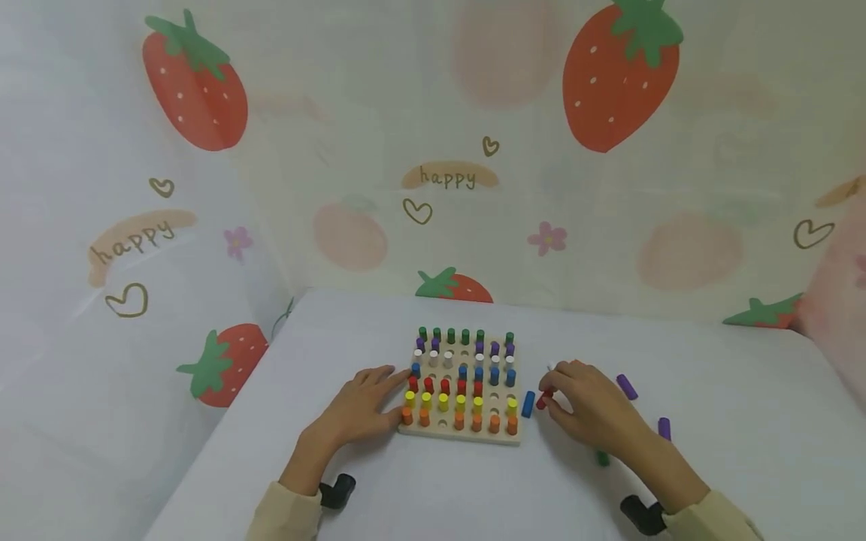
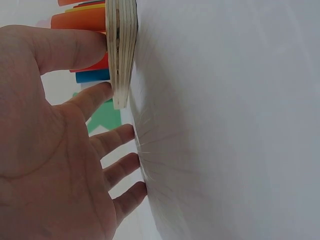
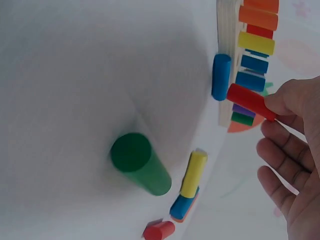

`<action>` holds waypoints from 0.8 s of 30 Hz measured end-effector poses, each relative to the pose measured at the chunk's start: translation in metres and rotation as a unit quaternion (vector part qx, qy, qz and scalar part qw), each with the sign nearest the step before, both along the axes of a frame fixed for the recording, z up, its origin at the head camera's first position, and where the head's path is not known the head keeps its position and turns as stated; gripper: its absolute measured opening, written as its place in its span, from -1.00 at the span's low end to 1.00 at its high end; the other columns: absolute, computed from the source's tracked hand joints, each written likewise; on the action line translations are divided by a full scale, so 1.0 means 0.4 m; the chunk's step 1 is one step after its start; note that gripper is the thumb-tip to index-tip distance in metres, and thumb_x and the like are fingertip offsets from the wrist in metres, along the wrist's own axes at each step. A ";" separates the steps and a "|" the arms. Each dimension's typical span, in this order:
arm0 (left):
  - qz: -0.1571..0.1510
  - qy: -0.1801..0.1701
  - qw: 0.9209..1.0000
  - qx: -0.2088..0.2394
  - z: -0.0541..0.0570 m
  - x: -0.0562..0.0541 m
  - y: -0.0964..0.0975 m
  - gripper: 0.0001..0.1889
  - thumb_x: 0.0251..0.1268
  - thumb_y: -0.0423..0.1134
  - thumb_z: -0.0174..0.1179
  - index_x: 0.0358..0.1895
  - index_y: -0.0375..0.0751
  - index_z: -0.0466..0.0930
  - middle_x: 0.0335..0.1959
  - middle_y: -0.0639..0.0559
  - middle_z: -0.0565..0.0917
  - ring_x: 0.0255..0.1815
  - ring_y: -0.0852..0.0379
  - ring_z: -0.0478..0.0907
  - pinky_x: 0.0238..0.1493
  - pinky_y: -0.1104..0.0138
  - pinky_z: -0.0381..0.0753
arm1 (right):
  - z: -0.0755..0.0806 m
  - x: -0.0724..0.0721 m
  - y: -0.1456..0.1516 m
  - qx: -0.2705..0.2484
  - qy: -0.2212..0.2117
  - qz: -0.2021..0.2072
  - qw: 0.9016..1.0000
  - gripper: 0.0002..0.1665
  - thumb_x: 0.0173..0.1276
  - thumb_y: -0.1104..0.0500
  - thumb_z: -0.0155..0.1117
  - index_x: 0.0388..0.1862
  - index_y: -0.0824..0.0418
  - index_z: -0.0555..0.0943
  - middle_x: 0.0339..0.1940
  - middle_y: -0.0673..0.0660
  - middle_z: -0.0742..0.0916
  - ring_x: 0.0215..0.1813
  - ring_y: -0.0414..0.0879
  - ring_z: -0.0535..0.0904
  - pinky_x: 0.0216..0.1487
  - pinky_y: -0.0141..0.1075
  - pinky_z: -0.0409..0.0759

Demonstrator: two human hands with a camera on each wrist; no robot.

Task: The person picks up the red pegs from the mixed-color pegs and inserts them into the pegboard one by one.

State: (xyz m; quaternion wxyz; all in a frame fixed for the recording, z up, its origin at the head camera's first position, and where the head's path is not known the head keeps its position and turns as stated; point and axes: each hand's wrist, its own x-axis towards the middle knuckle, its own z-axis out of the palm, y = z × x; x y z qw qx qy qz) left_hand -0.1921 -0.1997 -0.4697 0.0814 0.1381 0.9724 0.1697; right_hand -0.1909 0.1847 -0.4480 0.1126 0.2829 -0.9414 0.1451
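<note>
A wooden pegboard (image 1: 460, 435) with rows of coloured pegs lies on the table. My left hand (image 1: 361, 406) rests against its left side, with the thumb (image 2: 75, 49) and index fingertip touching the edge and the other fingertips on the tabletop. To the right of the board, my right hand (image 1: 588, 402) pinches a red peg (image 3: 247, 100) between thumb and fingers, tilted and clear of the holes. A loose blue peg (image 1: 528, 404) lies between that hand and the board. Just behind the right fingers a white peg (image 1: 551, 367) shows partly.
Two purple pegs (image 1: 626, 387) lie to the right. A green peg (image 1: 602, 457) is partly hidden by the right arm. In the right wrist view there are also loose yellow (image 3: 194, 174), blue (image 3: 181, 205) and red pegs (image 3: 159, 230). A strawberry-patterned curtain (image 1: 446, 240) stands behind the table.
</note>
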 end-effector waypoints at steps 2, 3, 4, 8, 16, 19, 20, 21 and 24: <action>0.003 0.002 1.000 0.000 0.006 -0.002 -0.001 -0.30 0.41 -0.01 0.15 0.62 0.03 0.35 0.65 -0.20 0.34 0.64 -0.38 0.25 0.60 -0.35 0.28 | 0.005 -0.007 -0.010 -0.003 0.006 0.007 1.000 -0.79 0.27 0.19 0.57 -0.12 0.07 0.78 -0.22 -0.07 0.79 -0.09 -0.15 0.67 0.10 -0.11 0.78; 0.004 0.002 1.000 -0.002 0.005 -0.004 -0.003 -0.30 0.41 -0.01 0.15 0.62 0.03 0.35 0.65 -0.21 0.34 0.64 -0.38 0.25 0.60 -0.35 0.28 | 0.006 -0.009 -0.015 -0.006 0.009 0.012 1.000 -0.80 0.27 0.20 0.57 -0.12 0.08 0.78 -0.22 -0.07 0.79 -0.08 -0.15 0.68 0.10 -0.11 0.78; 0.004 0.004 1.000 -0.002 0.005 -0.005 -0.005 -0.30 0.41 -0.01 0.15 0.62 0.03 0.36 0.65 -0.21 0.35 0.64 -0.38 0.25 0.59 -0.35 0.28 | 0.006 -0.011 -0.020 -0.008 0.007 0.014 1.000 -0.80 0.29 0.19 0.56 -0.11 0.08 0.79 -0.21 -0.06 0.80 -0.07 -0.14 0.69 0.12 -0.10 0.78; -0.004 0.005 1.000 0.000 0.001 -0.008 -0.002 -0.30 0.41 -0.02 0.14 0.61 0.01 0.36 0.64 -0.23 0.36 0.62 -0.40 0.26 0.57 -0.36 0.30 | 0.005 -0.010 -0.032 -0.009 0.007 0.018 1.000 -0.81 0.30 0.19 0.55 -0.11 0.07 0.79 -0.19 -0.07 0.79 -0.08 -0.16 0.68 0.08 -0.14 0.77; -0.009 0.007 1.000 0.001 0.001 -0.009 0.005 -0.30 0.42 -0.02 0.15 0.62 0.00 0.35 0.64 -0.23 0.36 0.63 -0.39 0.26 0.59 -0.35 0.28 | 0.009 -0.020 -0.063 0.000 0.011 0.037 0.999 -0.82 0.34 0.14 0.54 -0.10 0.06 0.79 -0.18 -0.06 0.80 -0.07 -0.15 0.68 0.06 -0.18 0.78; -0.008 0.006 1.000 -0.002 0.000 -0.009 0.005 -0.30 0.42 -0.01 0.14 0.62 0.00 0.35 0.64 -0.23 0.35 0.63 -0.39 0.26 0.59 -0.35 0.28 | 0.010 -0.022 -0.075 0.003 0.012 0.038 0.999 -0.82 0.33 0.13 0.55 -0.10 0.05 0.79 -0.16 -0.06 0.80 -0.06 -0.15 0.68 0.07 -0.18 0.77; -0.009 0.006 1.000 -0.002 0.000 -0.009 0.004 -0.30 0.42 -0.01 0.14 0.62 0.00 0.35 0.64 -0.23 0.35 0.63 -0.39 0.26 0.59 -0.35 0.28 | 0.010 -0.024 -0.078 0.004 0.014 0.039 0.999 -0.82 0.33 0.13 0.55 -0.11 0.05 0.79 -0.15 -0.06 0.80 -0.05 -0.14 0.69 0.08 -0.17 0.77; -0.009 0.005 1.000 -0.004 -0.001 -0.010 0.004 -0.30 0.42 -0.01 0.14 0.62 0.00 0.35 0.64 -0.23 0.35 0.63 -0.39 0.26 0.59 -0.35 0.28 | 0.010 -0.025 -0.081 0.002 0.016 0.040 0.999 -0.82 0.32 0.13 0.56 -0.11 0.04 0.79 -0.15 -0.06 0.81 -0.04 -0.14 0.69 0.09 -0.16 0.77; -0.011 0.004 1.000 -0.005 -0.002 -0.010 0.003 -0.30 0.42 0.00 0.14 0.62 0.00 0.36 0.64 -0.23 0.36 0.63 -0.40 0.26 0.59 -0.36 0.28 | 0.009 -0.028 -0.091 -0.006 0.013 0.045 0.999 -0.83 0.32 0.14 0.56 -0.13 0.04 0.78 -0.15 -0.05 0.81 -0.03 -0.12 0.70 0.12 -0.14 0.77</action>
